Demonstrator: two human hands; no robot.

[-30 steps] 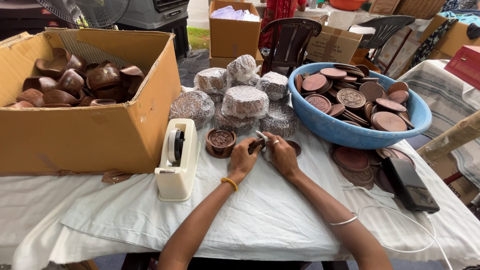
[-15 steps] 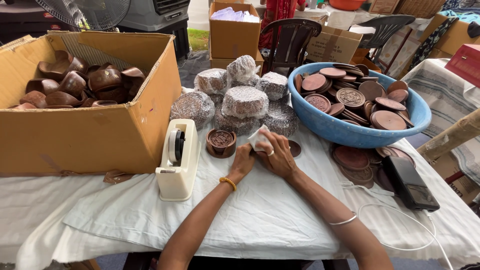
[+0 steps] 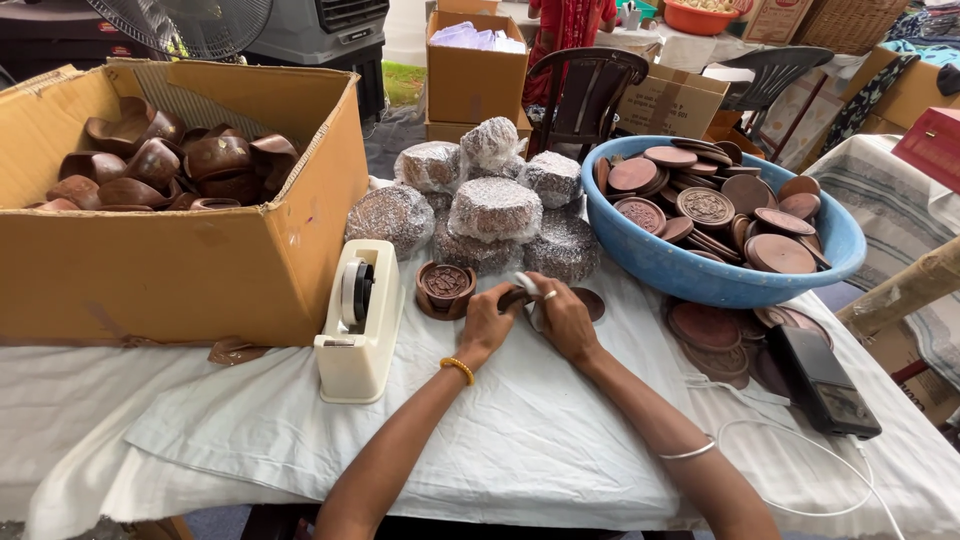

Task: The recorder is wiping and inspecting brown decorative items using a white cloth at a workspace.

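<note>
Brown wooden piece sits at frame centre, pinched between both hands on the white-clothed worktop. Left hand grips its left side, right hand its right with clear wrap, equally near. A carved round box lies just left.

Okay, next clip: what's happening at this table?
A person sits at a cloth-covered table. The left hand and right hand together hold a small brown piece with white wrapping around it. A carved wooden disc and a tape dispenser lie just left of them. Behind are foil-wrapped bundles, a blue basin of discs and a cardboard box of bowls.
</note>
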